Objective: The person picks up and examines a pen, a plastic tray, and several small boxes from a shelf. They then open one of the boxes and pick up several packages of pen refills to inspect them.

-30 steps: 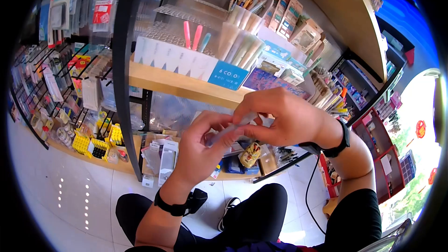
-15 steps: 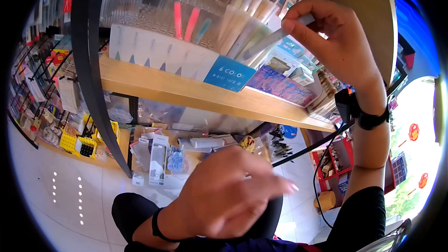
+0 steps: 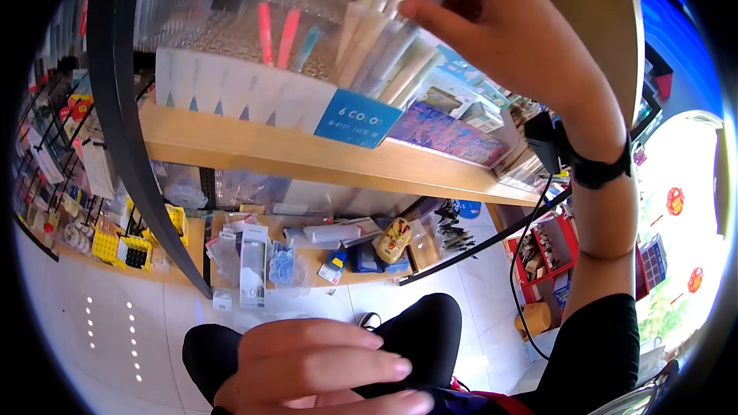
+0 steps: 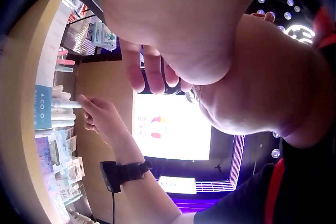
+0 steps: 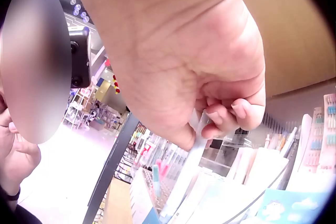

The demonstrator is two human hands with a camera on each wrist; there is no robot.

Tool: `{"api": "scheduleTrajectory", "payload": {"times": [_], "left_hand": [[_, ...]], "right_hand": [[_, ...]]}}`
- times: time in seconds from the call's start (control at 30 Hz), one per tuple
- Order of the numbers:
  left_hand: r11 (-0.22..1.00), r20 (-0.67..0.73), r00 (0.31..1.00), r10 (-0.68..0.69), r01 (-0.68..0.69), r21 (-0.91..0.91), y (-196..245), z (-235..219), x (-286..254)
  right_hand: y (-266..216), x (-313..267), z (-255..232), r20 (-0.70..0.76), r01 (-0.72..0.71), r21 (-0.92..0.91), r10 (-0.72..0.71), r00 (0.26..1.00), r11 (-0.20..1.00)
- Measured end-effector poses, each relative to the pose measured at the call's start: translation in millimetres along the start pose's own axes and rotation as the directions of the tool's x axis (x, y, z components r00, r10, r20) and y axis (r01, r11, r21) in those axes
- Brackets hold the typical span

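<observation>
My right hand (image 3: 500,27) is raised over the shelf, pinching a slim, pale translucent stick-shaped packet (image 4: 72,104) between thumb and fingers. In the left wrist view its far end sits among similar pale packets (image 4: 62,116) standing in the display. The right wrist view shows the same packet slanting down from the fingertips; its exact kind I cannot tell. Below it is the white and blue "6 COLOR" box (image 3: 357,118), with pink pens (image 3: 289,40) and a teal one (image 3: 308,48) upright behind. Low before the body, my left hand (image 3: 315,361) holds nothing, fingers loosely extended.
A wooden shelf edge (image 3: 261,155) runs across the view, with a black post (image 3: 115,100) at its left. On the lower shelf lie a white box (image 3: 254,265), a yellow patterned pouch (image 3: 393,240) and other packages. A cable (image 3: 516,284) hangs from the right wrist.
The hands have parted from the pale packet they held together. My right hand has carried it up to the display packets; the left has dropped toward the lap.
</observation>
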State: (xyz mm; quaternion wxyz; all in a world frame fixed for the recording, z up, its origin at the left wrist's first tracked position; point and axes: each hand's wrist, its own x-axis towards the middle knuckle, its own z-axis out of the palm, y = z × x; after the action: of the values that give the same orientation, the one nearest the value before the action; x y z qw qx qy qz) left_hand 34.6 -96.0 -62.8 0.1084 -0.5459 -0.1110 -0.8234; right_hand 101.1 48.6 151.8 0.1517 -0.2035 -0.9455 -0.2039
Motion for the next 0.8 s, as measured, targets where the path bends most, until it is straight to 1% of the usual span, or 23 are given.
{"api": "scheduleTrajectory", "payload": {"times": [0.03, 0.07, 0.1, 0.13, 0.17, 0.2, 0.27, 0.3, 0.33, 0.4, 0.43, 0.47, 0.5, 0.53, 0.57, 0.6, 0.67, 0.7, 0.73, 0.8], "left_hand": [[0.999, -0.050, 0.998, -0.036, 0.036, -0.010, 6.2, 0.2, -5.0], [1.000, -0.044, 0.999, -0.025, 0.024, -0.016, 9.9, 3.0, -7.0], [0.996, -0.157, 0.985, -0.072, 0.063, -0.058, 13.0, 7.0, -7.6], [0.990, -0.263, 0.957, -0.125, 0.100, -0.103, 16.5, 9.0, -8.1], [0.990, -0.219, 0.968, -0.123, 0.104, -0.098, 19.1, 4.4, -8.9], [0.990, -0.214, 0.970, -0.114, 0.094, -0.102, 18.5, 3.5, -8.6], [0.986, -0.204, 0.977, -0.055, 0.021, -0.168, 16.4, 2.5, -9.2], [0.986, -0.200, 0.979, -0.046, 0.011, -0.169, 15.0, -0.3, -10.0], [0.983, -0.169, 0.985, -0.021, -0.011, -0.186, 14.5, -4.2, -11.0], [0.977, -0.134, 0.991, 0.014, -0.042, -0.207, 18.1, -4.3, -10.0], [0.976, -0.171, 0.985, -0.009, -0.029, -0.215, 22.0, -1.7, -9.1], [0.974, -0.206, 0.978, -0.029, -0.018, -0.225, 25.1, 0.4, -7.8], [0.973, -0.196, 0.980, -0.018, -0.028, -0.228, 28.5, 1.3, -6.2], [0.947, -0.183, 0.982, -0.052, -0.009, -0.320, 32.1, 1.6, -4.5], [0.913, -0.168, 0.982, -0.086, 0.010, -0.407, 34.3, 1.3, -3.0], [0.914, -0.162, 0.984, -0.073, 0.001, -0.406, 34.9, -1.4, -2.4], [0.775, 0.035, 0.994, -0.103, 0.102, -0.623, 31.5, -10.4, -0.7], [0.724, 0.093, 0.994, -0.056, 0.105, -0.682, 24.9, -13.6, 3.4], [0.725, 0.100, 0.994, -0.044, 0.100, -0.682, 24.1, -12.7, 4.9], [0.657, 0.114, 0.992, -0.054, 0.121, -0.744, 24.8, -10.4, 5.9]], "right_hand": [[2.1, 1.1, -5.1, 0.036, 0.033, 0.004, -0.033, 0.999, 0.999], [11.5, 1.9, -2.6, 0.024, 0.029, -0.003, -0.029, 0.999, 1.000], [26.8, 2.3, 7.0, -0.043, 0.069, -0.070, -0.072, 0.996, 0.995], [34.9, 4.4, 9.8, -0.106, 0.103, -0.138, -0.118, 0.987, 0.985], [38.4, 8.1, 6.9, -0.039, 0.080, -0.134, -0.086, 0.995, 0.988], [36.4, 7.5, 5.9, -0.048, 0.077, -0.141, -0.085, 0.995, 0.987], [34.8, 4.3, 10.4, -0.049, 0.102, 0.003, -0.102, 0.994, 0.995], [37.6, 7.2, 17.7, -0.115, 0.189, 0.022, -0.185, 0.976, 0.982], [38.9, 6.2, 16.1, -0.123, 0.188, 0.018, -0.185, 0.975, 0.982], [35.4, 5.2, 11.2, -0.023, 0.048, 0.090, -0.046, 0.999, 0.995], [35.0, 4.8, 9.1, -0.022, 0.008, 0.053, -0.007, 1.000, 0.999], [38.4, 4.7, 6.2, -0.037, 0.006, 0.048, -0.004, 0.999, 0.999], [43.9, 6.3, 4.1, -0.054, -0.006, 0.125, 0.013, 0.998, 0.992], [49.1, 8.4, 2.2, -0.071, -0.012, 0.203, 0.027, 0.997, 0.979], [54.0, 9.8, -0.5, -0.155, -0.003, 0.182, 0.031, 0.987, 0.983], [55.9, 10.8, -6.1, -0.169, 0.002, 0.180, 0.028, 0.985, 0.984], [58.7, 11.8, -17.2, -0.234, -0.083, 0.231, 0.138, 0.962, 0.969], [58.8, 12.2, -21.9, -0.239, -0.107, 0.302, 0.184, 0.954, 0.947], [61.0, 12.9, -25.8, -0.252, -0.102, 0.301, 0.182, 0.950, 0.948], [67.1, 13.0, -28.1, -0.226, -0.127, 0.249, 0.185, 0.956, 0.960]]}}
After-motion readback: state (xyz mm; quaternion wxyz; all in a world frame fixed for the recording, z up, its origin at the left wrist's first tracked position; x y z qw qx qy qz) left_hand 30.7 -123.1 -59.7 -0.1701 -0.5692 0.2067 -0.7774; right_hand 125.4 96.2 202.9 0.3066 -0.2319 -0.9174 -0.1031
